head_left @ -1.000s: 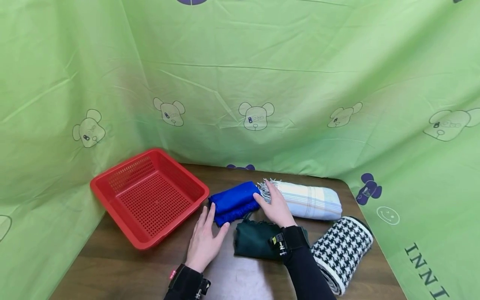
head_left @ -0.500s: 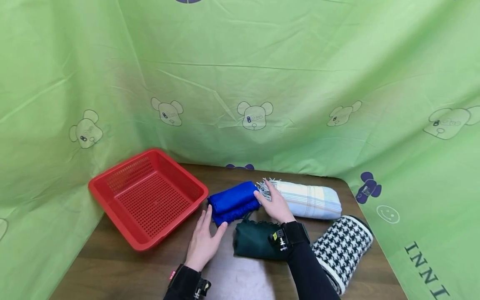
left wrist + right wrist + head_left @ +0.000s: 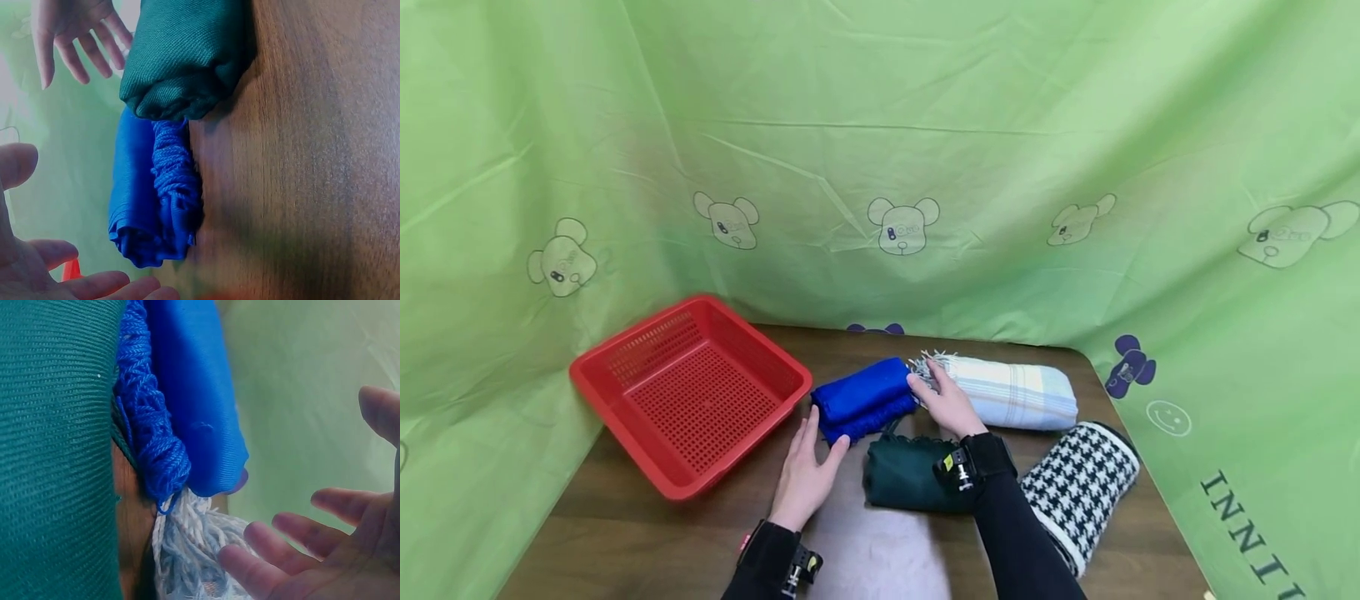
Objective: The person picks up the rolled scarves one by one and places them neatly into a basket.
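A rolled blue scarf [image 3: 857, 393] with a twisted fringe along its near side lies on the table between my two hands. My left hand [image 3: 802, 483] is at its left end, fingers spread and thumb apart. At the other end is my right hand [image 3: 953, 408], also with straight, spread fingers; in the right wrist view its fingertips overlap the pale fringe of a rolled white plaid scarf [image 3: 1018, 393]. Neither hand grips anything. A dark green rolled scarf [image 3: 910, 477] lies in front of the blue one, partly hidden by the right wrist.
To the left stands a red perforated plastic basket [image 3: 625, 425], nothing visible inside. On the right lies a black-and-white houndstooth roll [image 3: 1081, 487], partly behind the right sleeve. A green printed curtain [image 3: 820, 275] hangs along the back and sides of the wooden table [image 3: 625, 542].
The head view has shifted slightly, so everything sits a little higher and further left. Both hands stay at the two ends of the blue scarf.
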The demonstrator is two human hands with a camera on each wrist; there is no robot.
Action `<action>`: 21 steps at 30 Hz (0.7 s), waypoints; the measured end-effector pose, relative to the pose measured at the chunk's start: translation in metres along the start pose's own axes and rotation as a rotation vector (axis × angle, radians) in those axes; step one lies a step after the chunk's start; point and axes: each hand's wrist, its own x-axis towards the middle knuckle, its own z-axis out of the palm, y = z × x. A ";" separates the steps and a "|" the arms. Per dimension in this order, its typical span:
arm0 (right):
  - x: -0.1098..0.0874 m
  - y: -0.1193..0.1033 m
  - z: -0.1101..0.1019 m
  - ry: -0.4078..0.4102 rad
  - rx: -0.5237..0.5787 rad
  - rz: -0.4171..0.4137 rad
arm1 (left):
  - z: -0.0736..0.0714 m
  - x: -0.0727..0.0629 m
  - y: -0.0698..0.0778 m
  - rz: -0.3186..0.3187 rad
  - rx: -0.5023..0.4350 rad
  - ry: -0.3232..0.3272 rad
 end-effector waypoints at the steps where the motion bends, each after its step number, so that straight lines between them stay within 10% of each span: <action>1: 0.000 0.000 0.000 -0.003 0.000 0.007 | 0.000 0.001 0.000 -0.001 -0.002 0.000; 21: 0.016 -0.001 0.001 -0.018 0.100 0.022 | -0.001 0.016 -0.006 -0.116 -0.122 -0.040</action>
